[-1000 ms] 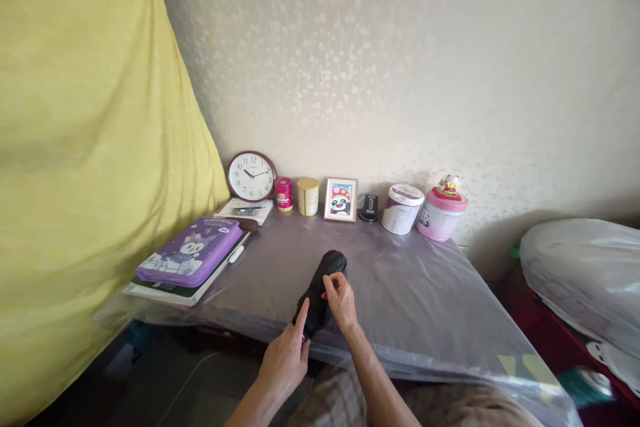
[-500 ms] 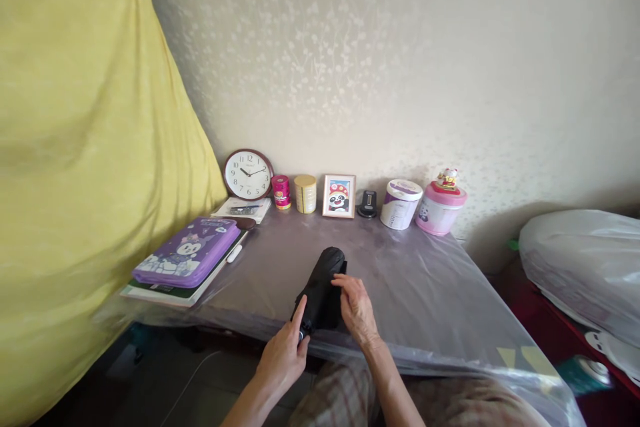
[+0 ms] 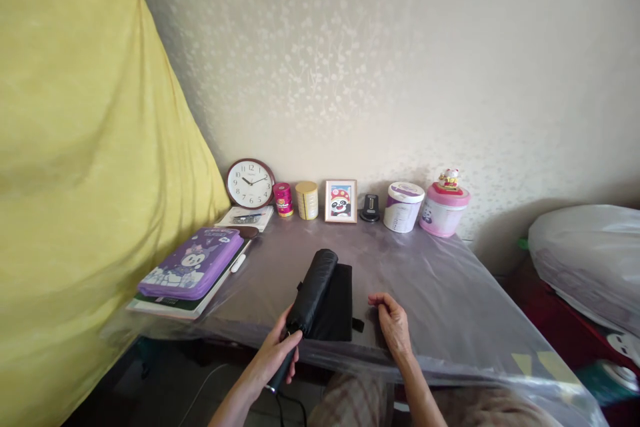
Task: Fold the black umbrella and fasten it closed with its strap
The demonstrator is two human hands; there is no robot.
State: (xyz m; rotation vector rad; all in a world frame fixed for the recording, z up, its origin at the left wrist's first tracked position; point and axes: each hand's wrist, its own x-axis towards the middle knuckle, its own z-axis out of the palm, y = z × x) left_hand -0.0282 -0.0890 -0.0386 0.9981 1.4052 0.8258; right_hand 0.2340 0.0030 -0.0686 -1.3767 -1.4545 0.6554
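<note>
A folded black umbrella [image 3: 316,285] lies slanting across the near middle of the table, its handle pointing down to the left past the edge. My left hand [image 3: 278,352] is closed around the black handle, thumb on top, and a dark wrist strap hangs below. Under the umbrella's right side is a flat black cloth sleeve [image 3: 341,307] with a small tab at its lower right corner. Right of the sleeve, apart from it, my right hand [image 3: 393,325] rests over the table with loosely bent fingers and nothing in them.
On the left a purple case [image 3: 193,263] lies on books. Along the wall stand a clock [image 3: 250,183], a pink tin [image 3: 283,200], a yellow canister [image 3: 307,201], a picture frame [image 3: 341,201], a small black object [image 3: 370,207] and two tubs [image 3: 403,208]. A yellow curtain [image 3: 100,147] hangs left.
My right hand has moved off the umbrella to the right. My left hand has come lower with the handle, and the flat sleeve beside the umbrella now shows more fully.
</note>
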